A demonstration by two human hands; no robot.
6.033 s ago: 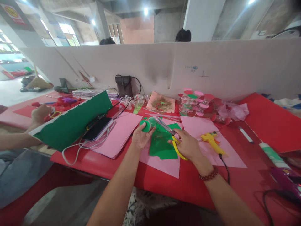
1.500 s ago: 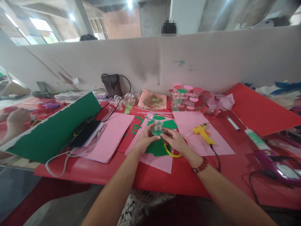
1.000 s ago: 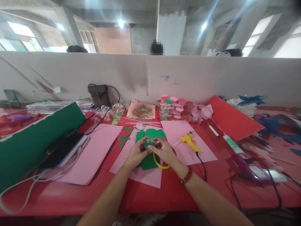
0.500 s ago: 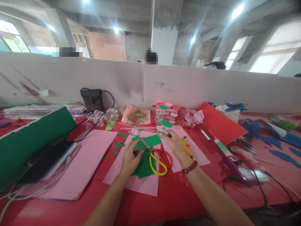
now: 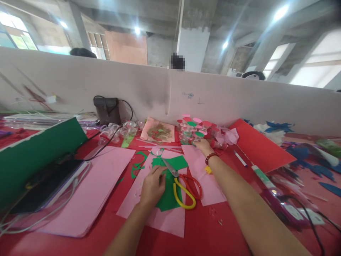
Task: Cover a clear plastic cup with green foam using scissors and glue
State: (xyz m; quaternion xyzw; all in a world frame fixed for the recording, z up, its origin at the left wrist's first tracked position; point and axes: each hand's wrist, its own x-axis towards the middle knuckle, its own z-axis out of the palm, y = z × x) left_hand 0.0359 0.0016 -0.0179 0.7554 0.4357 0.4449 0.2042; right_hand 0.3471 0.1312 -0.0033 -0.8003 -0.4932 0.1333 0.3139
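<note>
My left hand [image 5: 152, 186] rests on green paper [image 5: 170, 193], its fingers loosely bent with nothing visible between them. Right beside it lie scissors [image 5: 174, 172] with one yellow and one red handle loop, blades toward the back. At the rear of the table my right hand [image 5: 203, 146] reaches to a cluster of clear plastic cups [image 5: 186, 133] topped with pink, red and green discs. Its fingers are closed around a small clear cup under a green disc [image 5: 199, 134]; the cup is mostly hidden by the hand. Pink sheets [image 5: 170, 224] lie under the green paper.
Green scraps [image 5: 137, 165] lie left of the green paper. A pink paper stack [image 5: 87, 199] and a dark tablet [image 5: 50, 185] with cables are at left. Rightward are a marker [image 5: 240, 158], a glue tube [image 5: 263, 176] and a red board [image 5: 262, 145]. A pale partition [image 5: 138, 89] stands behind.
My right hand has moved back and right with the green-topped cup, up to the cluster. My left hand stays on the green paper. The whole view has shifted slightly.
</note>
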